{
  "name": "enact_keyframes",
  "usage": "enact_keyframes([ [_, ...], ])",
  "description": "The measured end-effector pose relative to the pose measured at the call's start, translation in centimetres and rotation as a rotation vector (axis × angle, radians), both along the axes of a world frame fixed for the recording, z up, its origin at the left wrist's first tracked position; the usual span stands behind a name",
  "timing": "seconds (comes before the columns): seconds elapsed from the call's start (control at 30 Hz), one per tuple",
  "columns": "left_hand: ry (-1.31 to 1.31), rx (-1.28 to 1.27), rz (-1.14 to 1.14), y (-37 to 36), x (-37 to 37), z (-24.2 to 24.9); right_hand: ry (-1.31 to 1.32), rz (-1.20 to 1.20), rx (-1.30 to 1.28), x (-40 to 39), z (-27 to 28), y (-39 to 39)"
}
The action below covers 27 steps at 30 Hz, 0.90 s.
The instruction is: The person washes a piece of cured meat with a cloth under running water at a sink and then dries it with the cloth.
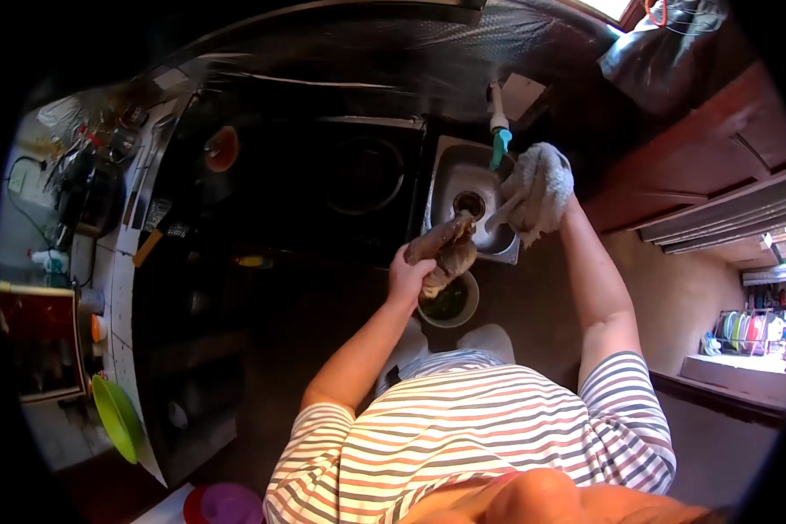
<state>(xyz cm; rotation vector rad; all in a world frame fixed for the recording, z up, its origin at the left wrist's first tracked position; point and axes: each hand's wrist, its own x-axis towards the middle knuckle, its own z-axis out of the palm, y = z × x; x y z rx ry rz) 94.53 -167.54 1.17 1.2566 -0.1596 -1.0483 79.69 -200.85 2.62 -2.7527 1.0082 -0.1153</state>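
A person in a striped shirt point(463, 419) stands at a small steel sink point(463, 188), seen from above through a wide, curved lens. The left hand point(409, 275) is closed around the lower end of a long brownish object point(441, 240), possibly a fish; what it is cannot be told for sure. Its long axis slants from the left hand up and to the right, its far end pointing over the sink drain point(468, 203). The right hand point(550, 196), raised beyond and to the right of the left, is hidden inside a bunched white cloth point(540, 188), so its grip cannot be told; the cloth hangs over the sink's right side. Just above the cloth, a tap with a teal spout point(499, 140) points down. Directly below the left hand, a bowl of dark greens point(448, 301) sits near the person's body. Left of the hands, a dark stove top point(358, 175) fills the table. Farther left lie cluttered utensils and a green bowl point(116, 417). Right of the hands, brown walls lead to a bright dish rack point(747, 332).
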Motion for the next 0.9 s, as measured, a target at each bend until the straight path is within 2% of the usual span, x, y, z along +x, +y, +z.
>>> enact_keyframes([
  [0.03,-0.111,0.016,-0.042,-1.5,0.6,-0.5,-0.153,0.052,0.140,1.2,-0.9,-1.5],
  [0.1,-0.172,0.078,-0.051,-4.6,1.5,-2.0,-0.593,0.088,0.394,4.3,-2.5,-2.2],
  [0.2,-0.274,0.134,-0.048,-8.5,1.7,-3.7,-0.711,-0.247,0.468,6.5,-3.3,-0.8],
  [0.27,-0.483,0.264,-0.128,-10.3,1.5,-4.0,-0.670,-0.409,0.297,7.7,-2.4,0.7],
  [0.3,-0.479,0.179,-0.108,-11.1,1.3,-6.4,-0.665,-0.396,0.315,7.7,-1.9,0.6],
  [0.33,-0.473,0.204,-0.101,-11.6,0.9,-9.0,-0.639,-0.353,0.302,7.3,-1.6,0.9],
  [0.4,-0.624,0.251,-0.060,-13.3,0.2,-12.5,-0.617,-0.303,0.303,7.1,-1.6,0.4],
  [0.53,-0.594,0.412,-0.084,-16.9,-1.1,-12.8,-0.610,-0.202,0.257,6.3,-2.2,-0.8],
  [0.6,-0.540,0.429,-0.081,-18.0,-1.2,-15.8,-0.554,-0.079,0.281,5.8,-1.6,-1.4],
  [0.67,-0.483,0.449,-0.077,-19.0,-1.5,-16.3,-0.511,-0.043,0.315,5.5,-1.6,-2.3],
  [0.83,-0.561,0.357,-0.093,-20.9,-1.8,-17.7,-0.507,0.051,0.374,4.9,-1.1,-3.3],
  [0.9,-0.631,0.442,-0.129,-21.9,-1.7,-14.2,-0.535,0.038,0.396,4.8,-0.7,-3.3],
])
